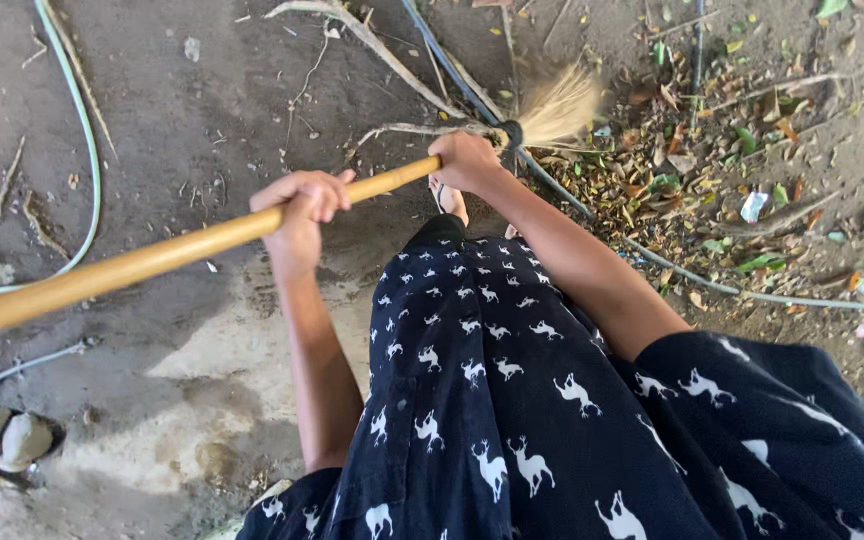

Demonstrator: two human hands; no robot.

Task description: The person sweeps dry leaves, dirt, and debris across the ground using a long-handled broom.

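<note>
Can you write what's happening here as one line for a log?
left hand: grips broom handle | right hand: grips handle near bristles | bristles: at leaf litter | ground: dirt, hose

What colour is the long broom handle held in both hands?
The wooden broom handle is golden yellow, seen best in the head view.

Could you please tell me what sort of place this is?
Probably an outdoor yard: bare grey dirt ground, a heap of dry fallen leaves and litter, and thin hoses across the soil, with a straw broom on a wooden handle held.
</note>
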